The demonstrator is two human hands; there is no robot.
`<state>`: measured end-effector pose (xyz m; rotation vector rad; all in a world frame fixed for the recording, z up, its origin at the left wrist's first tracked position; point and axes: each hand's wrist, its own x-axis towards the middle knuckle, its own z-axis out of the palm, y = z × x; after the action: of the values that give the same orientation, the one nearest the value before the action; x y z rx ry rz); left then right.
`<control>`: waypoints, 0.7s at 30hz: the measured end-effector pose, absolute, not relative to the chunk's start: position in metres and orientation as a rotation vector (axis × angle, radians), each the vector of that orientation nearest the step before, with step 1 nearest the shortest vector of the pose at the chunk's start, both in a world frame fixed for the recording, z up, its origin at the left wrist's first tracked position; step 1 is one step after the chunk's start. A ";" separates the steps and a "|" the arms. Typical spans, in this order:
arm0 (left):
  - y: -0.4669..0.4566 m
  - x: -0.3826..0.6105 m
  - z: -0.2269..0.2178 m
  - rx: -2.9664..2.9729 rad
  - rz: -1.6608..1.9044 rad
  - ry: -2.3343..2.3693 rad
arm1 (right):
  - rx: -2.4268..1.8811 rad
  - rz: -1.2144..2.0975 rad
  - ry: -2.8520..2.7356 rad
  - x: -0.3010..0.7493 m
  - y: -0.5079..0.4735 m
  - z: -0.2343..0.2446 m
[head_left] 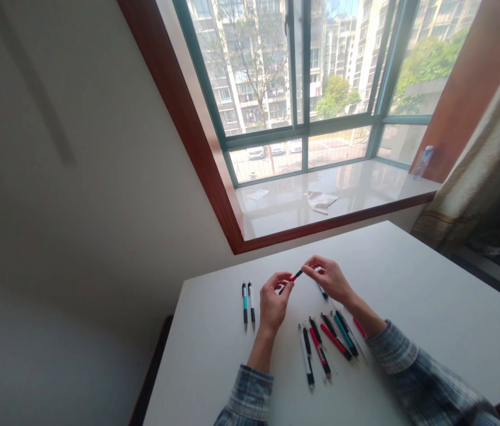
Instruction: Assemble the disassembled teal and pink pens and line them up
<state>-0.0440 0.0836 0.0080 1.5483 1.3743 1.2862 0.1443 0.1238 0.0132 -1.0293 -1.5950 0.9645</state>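
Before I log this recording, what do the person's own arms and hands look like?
The left sleeve and right sleeve are long, blue, grey and whitish plaid cloth, their cuffs leaving the wrists bare. The ungloved left hand and ungloved right hand show no watch; small rings I cannot tell.

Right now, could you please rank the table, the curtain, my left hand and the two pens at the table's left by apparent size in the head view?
1. White table
2. Curtain
3. Left hand
4. Turquoise pen and white pen: too alike to rank.
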 end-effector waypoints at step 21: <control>0.084 -0.044 0.008 1.543 1.300 1.377 | -0.977 1.016 -1.601 0.144 0.124 0.011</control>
<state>-0.0436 0.0843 0.0081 1.5432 1.3773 1.2998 0.1437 0.1241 0.0113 -0.9774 -1.6007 1.0165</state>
